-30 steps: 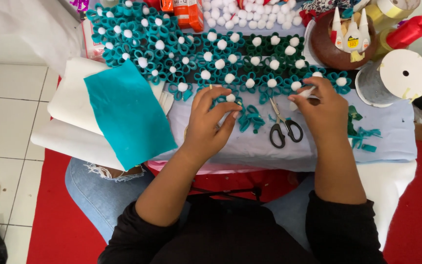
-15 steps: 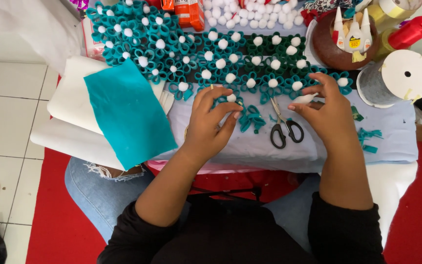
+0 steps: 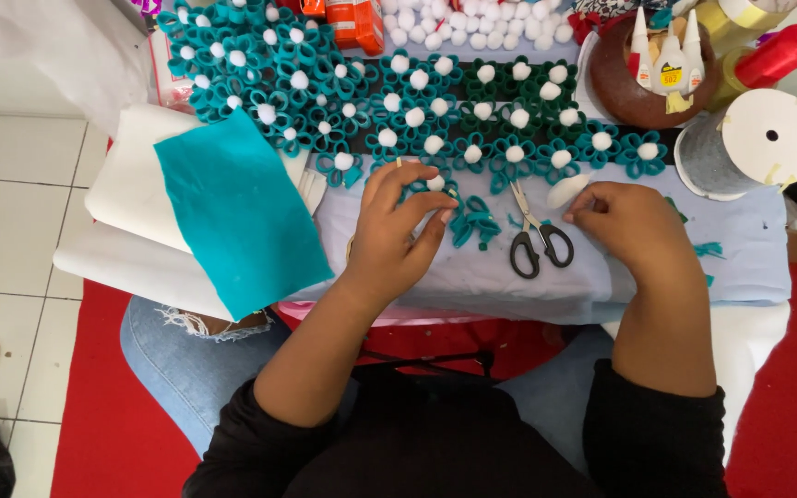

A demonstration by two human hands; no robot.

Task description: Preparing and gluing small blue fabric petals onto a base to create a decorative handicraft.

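My left hand [image 3: 397, 231] rests on the pale blue cloth [image 3: 749, 249], its fingertips pinching a teal felt flower [image 3: 422, 189] with a white pompom centre. That flower lies at the near edge of the rows of finished teal flowers [image 3: 417, 106]. To the right, my right hand [image 3: 634, 226] pinches a small white oval piece [image 3: 565, 191] at its fingertips. Black-handled scissors [image 3: 537, 242] lie between the two hands, and a loose teal felt loop piece [image 3: 475, 226] sits just left of them.
A teal felt sheet [image 3: 237, 207] lies on white foam sheets [image 3: 122, 189] at the left. A pile of white pompoms [image 3: 472, 23] is at the back. A brown bowl of glue tubes [image 3: 615, 78] and a grey spool [image 3: 754, 143] stand at right.
My right hand has drawn slightly right and towards me, away from the flower row, still pinching the white piece. My left hand stays on the same flower.
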